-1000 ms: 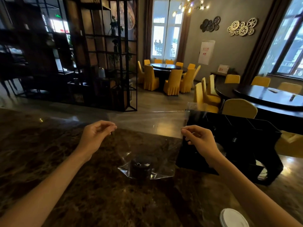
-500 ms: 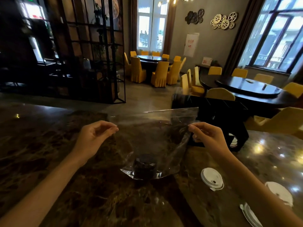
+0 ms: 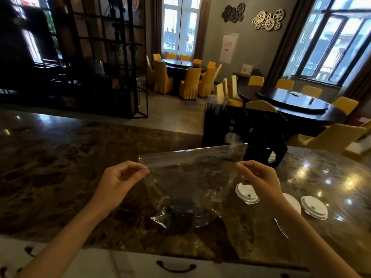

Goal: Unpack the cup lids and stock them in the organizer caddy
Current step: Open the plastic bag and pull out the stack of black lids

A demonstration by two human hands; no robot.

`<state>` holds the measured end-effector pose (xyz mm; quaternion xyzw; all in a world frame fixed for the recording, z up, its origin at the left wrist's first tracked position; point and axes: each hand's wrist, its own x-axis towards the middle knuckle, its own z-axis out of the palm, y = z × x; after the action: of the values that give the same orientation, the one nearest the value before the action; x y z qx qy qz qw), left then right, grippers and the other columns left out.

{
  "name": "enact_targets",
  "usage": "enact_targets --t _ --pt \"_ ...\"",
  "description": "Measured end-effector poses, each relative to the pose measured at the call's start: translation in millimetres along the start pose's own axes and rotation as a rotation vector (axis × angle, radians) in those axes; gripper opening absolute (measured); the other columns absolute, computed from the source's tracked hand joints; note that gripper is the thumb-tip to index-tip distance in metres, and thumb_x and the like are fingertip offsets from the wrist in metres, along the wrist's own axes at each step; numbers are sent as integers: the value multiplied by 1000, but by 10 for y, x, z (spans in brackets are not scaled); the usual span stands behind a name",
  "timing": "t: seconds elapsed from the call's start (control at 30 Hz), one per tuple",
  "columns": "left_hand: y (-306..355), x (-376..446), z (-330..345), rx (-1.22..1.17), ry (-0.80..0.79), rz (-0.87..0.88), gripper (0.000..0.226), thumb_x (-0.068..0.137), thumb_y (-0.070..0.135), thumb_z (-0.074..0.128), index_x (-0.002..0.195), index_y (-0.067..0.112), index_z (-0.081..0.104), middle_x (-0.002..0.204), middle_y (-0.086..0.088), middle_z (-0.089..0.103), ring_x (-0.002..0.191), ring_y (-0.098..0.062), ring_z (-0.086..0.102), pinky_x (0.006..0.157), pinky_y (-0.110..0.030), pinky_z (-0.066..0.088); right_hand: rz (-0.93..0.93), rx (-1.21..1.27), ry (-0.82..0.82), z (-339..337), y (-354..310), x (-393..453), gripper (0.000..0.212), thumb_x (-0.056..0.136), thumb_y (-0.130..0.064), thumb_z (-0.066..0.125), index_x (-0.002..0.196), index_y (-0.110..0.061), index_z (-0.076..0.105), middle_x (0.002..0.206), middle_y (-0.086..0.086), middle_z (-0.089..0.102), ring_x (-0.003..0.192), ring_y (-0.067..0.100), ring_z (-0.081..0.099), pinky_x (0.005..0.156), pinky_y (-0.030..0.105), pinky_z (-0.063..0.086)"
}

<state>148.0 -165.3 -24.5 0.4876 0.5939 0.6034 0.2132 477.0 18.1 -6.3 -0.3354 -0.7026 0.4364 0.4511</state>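
A clear plastic bag (image 3: 190, 177) hangs upright over the dark marble counter (image 3: 60, 177). My left hand (image 3: 118, 181) pinches its top left corner and my right hand (image 3: 259, 179) pinches its top right edge. A stack of black cup lids (image 3: 178, 213) sits in the bottom of the bag. The black organizer caddy (image 3: 245, 135) stands on the counter behind my right hand. White cup lids lie on the counter to the right: one (image 3: 246, 193) beside my right wrist, another (image 3: 314, 207) further right, and one (image 3: 293, 201) partly hidden by my forearm.
A torn white strip (image 3: 281, 227) lies near my right forearm. White drawer fronts with a black handle (image 3: 175, 266) run below the counter's near edge. Beyond the counter are round dark tables with yellow chairs (image 3: 164, 79) and a black metal shelf (image 3: 96, 57).
The view has tilted down and shifted right, showing more white lids and the drawer fronts. Both hands still hold the bag's top corners, now lower in view, with the bag spread wide.
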Motion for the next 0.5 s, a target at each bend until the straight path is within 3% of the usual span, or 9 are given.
enact_targets --t 0.07,0.17,0.23,0.3,0.33,0.4,0.5 --pt "-17 -70 12 -3 -5 -18 12 81 32 73 91 29 79 96 3 79 95 -10 73 84 -25 56 12 2 -1 11 1 -80 9 86 -34 72 90 -35 80 84 -3 79 76 12 73 65 18 58" --pt "-8 -128 22 -15 -5 -11 14 82 34 73 94 31 78 100 5 79 98 -8 73 84 -18 56 37 -5 5 33 -4 -144 12 89 -28 71 100 -30 76 90 -6 78 88 19 74 65 19 58" --pt "23 -132 33 -33 27 -2 13 82 34 73 94 31 78 101 5 79 98 -8 73 85 -15 54 45 -36 115 57 -35 -172 19 89 -24 74 107 -24 68 93 -5 75 92 21 73 68 29 62" --pt "62 -124 53 -61 68 0 13 81 34 74 93 30 78 100 5 79 97 -8 73 84 -15 54 -38 -91 272 139 -154 -234 21 88 -30 75 102 -23 61 88 -7 67 86 20 69 75 41 63" --pt "79 -118 71 -69 80 -1 13 81 34 74 92 29 79 100 5 79 97 -8 73 83 -14 54 -135 -120 305 212 -240 -281 18 88 -34 73 96 -28 58 84 -11 64 80 16 67 72 39 62" --pt "102 -107 115 -73 87 -12 9 83 30 75 90 27 79 98 4 79 94 -8 73 82 -15 54 -360 -194 211 446 -435 -391 14 92 -36 69 90 -38 55 82 -11 63 73 11 66 62 27 58" --pt "121 -93 188 -50 92 -17 6 86 20 76 90 23 79 94 6 78 91 -7 73 79 -13 54 -628 -353 -49 882 -543 -504 11 95 -27 68 103 -23 61 100 -7 64 84 7 66 65 20 58"
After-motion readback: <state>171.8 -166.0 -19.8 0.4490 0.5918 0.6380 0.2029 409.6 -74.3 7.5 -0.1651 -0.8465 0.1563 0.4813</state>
